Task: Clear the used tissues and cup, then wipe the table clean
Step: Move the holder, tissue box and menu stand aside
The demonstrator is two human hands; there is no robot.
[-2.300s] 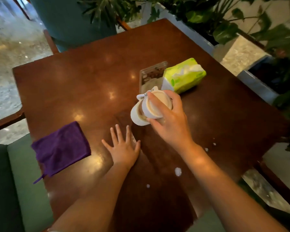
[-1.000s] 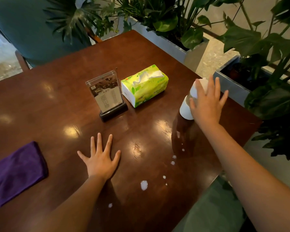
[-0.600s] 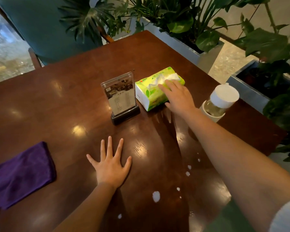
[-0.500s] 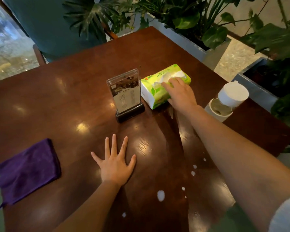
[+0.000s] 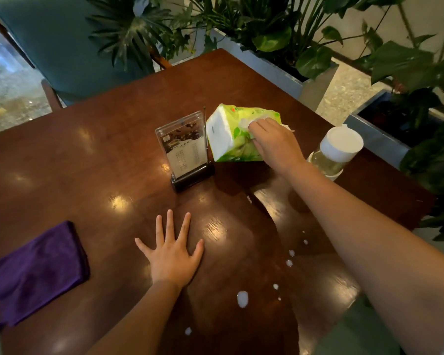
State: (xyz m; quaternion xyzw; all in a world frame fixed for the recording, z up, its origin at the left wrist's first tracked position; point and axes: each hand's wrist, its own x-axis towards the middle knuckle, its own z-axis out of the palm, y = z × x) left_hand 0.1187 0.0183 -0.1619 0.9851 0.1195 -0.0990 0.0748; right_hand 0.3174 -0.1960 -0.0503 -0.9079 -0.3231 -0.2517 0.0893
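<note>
A green tissue pack (image 5: 231, 139) sits tilted up off the brown table (image 5: 87, 155), its near end raised. My right hand (image 5: 274, 142) pinches a white tissue at the pack's top opening. My left hand (image 5: 171, 252) lies flat on the table, fingers spread, holding nothing. The cup (image 5: 336, 152), clear with a white lid, stands at the table's right edge just right of my right wrist. White spilled drops (image 5: 242, 299) dot the near right part of the table. A purple cloth (image 5: 36, 272) lies at the left edge.
A clear menu stand (image 5: 186, 149) on a black base stands just left of the tissue pack. Planters with leafy plants (image 5: 280, 34) border the far and right sides. A teal chair (image 5: 51, 47) stands beyond the far left corner.
My right hand set the cup down at the right edge, moved to the tissue pack and closed on a tissue; the pack has tipped up. My left hand stayed flat.
</note>
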